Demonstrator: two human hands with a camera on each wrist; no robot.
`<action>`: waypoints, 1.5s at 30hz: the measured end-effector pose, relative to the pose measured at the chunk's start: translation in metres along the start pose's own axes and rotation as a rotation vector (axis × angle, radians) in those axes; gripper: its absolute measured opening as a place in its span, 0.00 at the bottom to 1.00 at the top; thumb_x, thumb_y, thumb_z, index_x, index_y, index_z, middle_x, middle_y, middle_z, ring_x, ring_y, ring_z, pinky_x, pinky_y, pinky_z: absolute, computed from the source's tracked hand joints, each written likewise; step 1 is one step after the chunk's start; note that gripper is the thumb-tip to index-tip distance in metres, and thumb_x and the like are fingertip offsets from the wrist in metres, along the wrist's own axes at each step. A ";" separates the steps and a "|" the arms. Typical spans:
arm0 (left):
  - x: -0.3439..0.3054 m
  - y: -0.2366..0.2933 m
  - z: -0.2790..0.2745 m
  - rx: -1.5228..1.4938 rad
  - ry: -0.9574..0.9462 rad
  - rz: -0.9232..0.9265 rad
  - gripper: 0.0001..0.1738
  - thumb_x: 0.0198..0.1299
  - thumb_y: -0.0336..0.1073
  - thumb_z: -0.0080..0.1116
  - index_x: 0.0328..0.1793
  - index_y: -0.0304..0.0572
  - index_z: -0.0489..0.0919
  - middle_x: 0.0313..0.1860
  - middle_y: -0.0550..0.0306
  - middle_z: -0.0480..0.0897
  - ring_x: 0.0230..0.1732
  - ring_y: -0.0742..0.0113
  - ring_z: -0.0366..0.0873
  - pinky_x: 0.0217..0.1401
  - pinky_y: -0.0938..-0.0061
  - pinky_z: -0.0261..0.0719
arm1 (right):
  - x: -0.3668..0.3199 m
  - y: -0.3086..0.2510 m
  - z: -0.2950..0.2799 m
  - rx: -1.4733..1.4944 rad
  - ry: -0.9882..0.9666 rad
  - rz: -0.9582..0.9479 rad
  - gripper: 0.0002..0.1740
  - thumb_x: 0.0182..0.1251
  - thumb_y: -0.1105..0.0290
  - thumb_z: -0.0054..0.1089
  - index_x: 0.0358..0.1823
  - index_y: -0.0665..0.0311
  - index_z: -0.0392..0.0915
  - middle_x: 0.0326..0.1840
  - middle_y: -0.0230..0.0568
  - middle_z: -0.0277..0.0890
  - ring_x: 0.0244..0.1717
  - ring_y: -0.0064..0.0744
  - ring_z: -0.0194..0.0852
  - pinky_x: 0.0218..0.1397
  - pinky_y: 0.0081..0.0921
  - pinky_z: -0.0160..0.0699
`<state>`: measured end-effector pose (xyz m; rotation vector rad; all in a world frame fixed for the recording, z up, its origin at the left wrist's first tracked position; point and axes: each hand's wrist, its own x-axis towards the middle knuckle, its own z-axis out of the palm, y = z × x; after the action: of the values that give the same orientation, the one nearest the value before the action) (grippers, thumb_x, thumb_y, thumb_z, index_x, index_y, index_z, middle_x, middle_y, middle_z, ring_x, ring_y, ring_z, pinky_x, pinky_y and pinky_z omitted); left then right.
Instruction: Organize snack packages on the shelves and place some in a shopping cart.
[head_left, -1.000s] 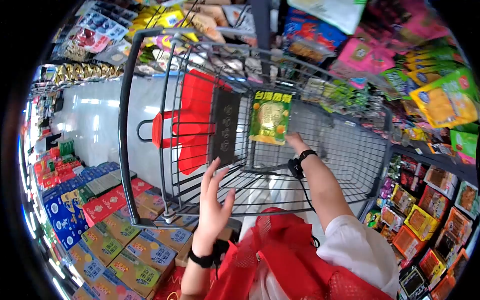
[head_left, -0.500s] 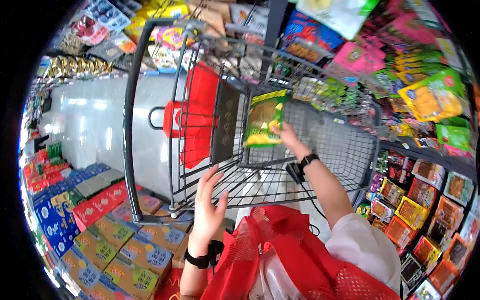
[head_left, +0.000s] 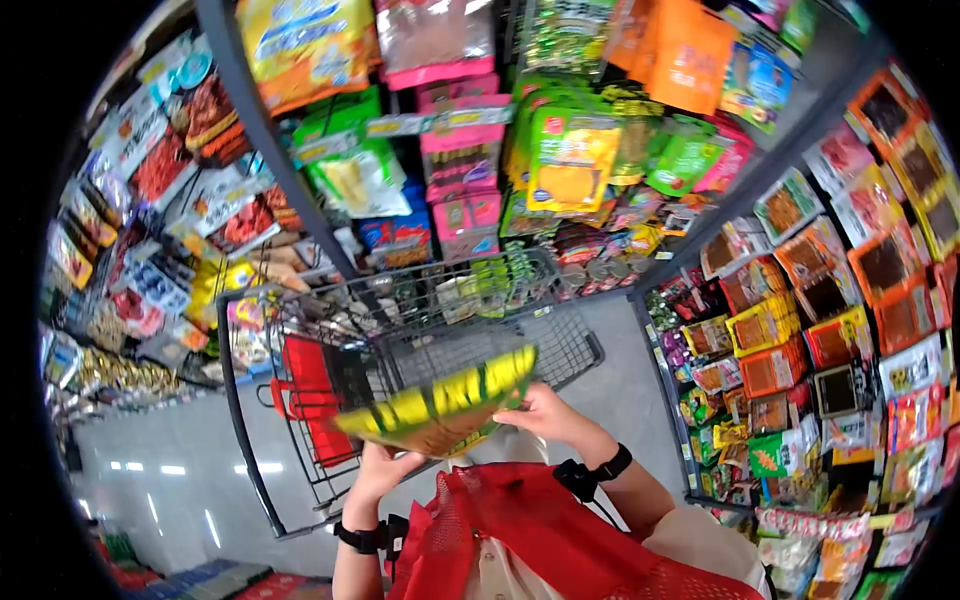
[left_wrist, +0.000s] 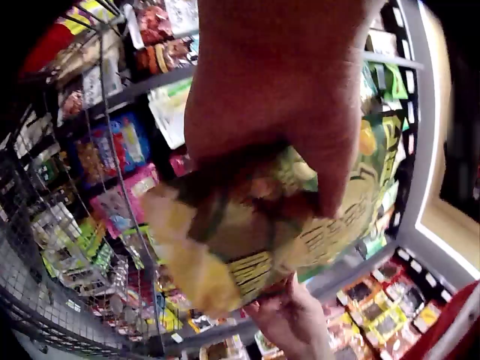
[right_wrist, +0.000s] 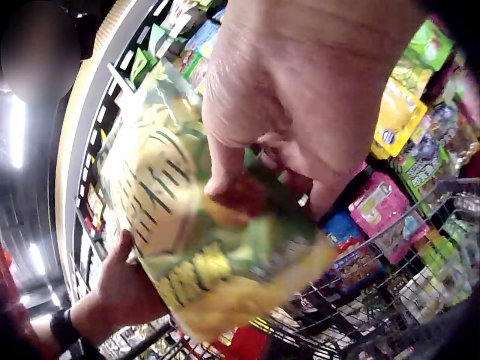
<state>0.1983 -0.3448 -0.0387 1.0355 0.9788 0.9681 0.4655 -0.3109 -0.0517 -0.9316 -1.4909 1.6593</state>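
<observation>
A green and yellow snack bag (head_left: 450, 395) is held up in front of the chest, above the near side of the shopping cart. My left hand (head_left: 380, 472) grips one end of it, thumb along the face in the left wrist view. The other end is pinched by my right hand (head_left: 552, 415), whose thumb presses on the printed front (right_wrist: 157, 187) in the right wrist view. The bag bends between the two hands and is blurred in places. Behind it stands the black wire shopping cart (head_left: 575, 355), partly covered by the bag.
A red seat panel (head_left: 312, 375) sits at the cart's handle end. Beyond the cart, shelves carry hanging snack packets (head_left: 575, 160). To the right is a rack of packaged foods (head_left: 770, 365). Shiny grey floor (head_left: 165, 455) spreads at the left.
My right hand has lifted the bag out of the cart toward the chest. My left hand has come to grip its other end. The head view has swung right toward the shelves.
</observation>
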 end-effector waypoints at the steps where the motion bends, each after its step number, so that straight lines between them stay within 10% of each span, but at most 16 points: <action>1: 0.009 0.011 0.019 0.234 -0.116 -0.007 0.28 0.45 0.31 0.64 0.54 0.34 0.68 0.50 0.55 0.73 0.52 0.68 0.69 0.55 0.73 0.67 | -0.011 0.003 -0.007 0.037 0.054 -0.003 0.13 0.55 0.74 0.57 0.43 0.68 0.72 0.37 0.31 0.74 0.38 0.18 0.68 0.41 0.20 0.69; 6: 0.035 0.031 0.120 0.288 -0.286 -0.198 0.19 0.49 0.25 0.59 0.50 0.34 0.70 0.45 0.59 0.76 0.45 0.73 0.71 0.48 0.77 0.70 | -0.072 -0.040 -0.029 0.057 0.276 0.038 0.17 0.51 0.75 0.62 0.43 0.68 0.71 0.40 0.33 0.74 0.40 0.21 0.69 0.44 0.23 0.70; 12: 0.072 0.025 0.232 0.240 -0.426 0.113 0.19 0.49 0.24 0.59 0.49 0.34 0.70 0.44 0.58 0.77 0.44 0.72 0.72 0.48 0.76 0.70 | -0.154 -0.060 -0.100 0.126 0.489 0.112 0.15 0.51 0.75 0.62 0.41 0.68 0.73 0.36 0.34 0.76 0.36 0.21 0.72 0.40 0.20 0.72; 26: 0.104 -0.001 0.507 0.233 -0.788 0.177 0.19 0.49 0.32 0.61 0.48 0.33 0.73 0.41 0.55 0.79 0.40 0.74 0.72 0.45 0.76 0.71 | -0.346 -0.121 -0.282 0.223 1.154 -0.347 0.21 0.49 0.83 0.58 0.48 0.70 0.66 0.44 0.38 0.72 0.41 0.28 0.71 0.46 0.23 0.70; 37: 0.205 0.012 0.504 0.552 -0.629 0.212 0.11 0.58 0.36 0.51 0.40 0.35 0.76 0.19 0.63 0.72 0.27 0.82 0.63 0.29 0.79 0.67 | -0.304 -0.086 -0.361 0.423 1.056 -0.276 0.23 0.60 0.75 0.49 0.57 0.64 0.58 0.54 0.37 0.64 0.53 0.31 0.63 0.56 0.29 0.62; 41: 0.291 0.034 0.487 0.154 -0.524 0.324 0.17 0.65 0.39 0.37 0.53 0.34 0.67 0.47 0.55 0.74 0.47 0.69 0.72 0.48 0.75 0.70 | -0.272 -0.103 -0.408 0.301 1.077 -0.201 0.16 0.59 0.74 0.52 0.49 0.66 0.65 0.41 0.35 0.71 0.34 0.26 0.71 0.27 0.23 0.72; 42: 0.333 0.049 0.476 0.285 -0.237 0.447 0.17 0.65 0.38 0.37 0.54 0.35 0.67 0.47 0.55 0.74 0.48 0.69 0.72 0.49 0.76 0.69 | -0.262 -0.104 -0.421 0.322 1.095 -0.222 0.14 0.58 0.73 0.53 0.46 0.67 0.67 0.37 0.35 0.72 0.28 0.25 0.71 0.17 0.22 0.71; 45: 0.434 0.059 0.455 0.505 -0.043 0.653 0.18 0.62 0.32 0.41 0.58 0.34 0.63 0.54 0.48 0.71 0.55 0.61 0.68 0.56 0.73 0.65 | -0.238 -0.103 -0.453 0.326 1.149 -0.223 0.15 0.58 0.72 0.53 0.47 0.67 0.67 0.38 0.34 0.72 0.30 0.24 0.71 0.20 0.21 0.71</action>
<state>0.7358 -0.0227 0.0399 1.8658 0.8805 1.2434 0.9806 -0.2892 0.0293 -1.1643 -0.4896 0.8467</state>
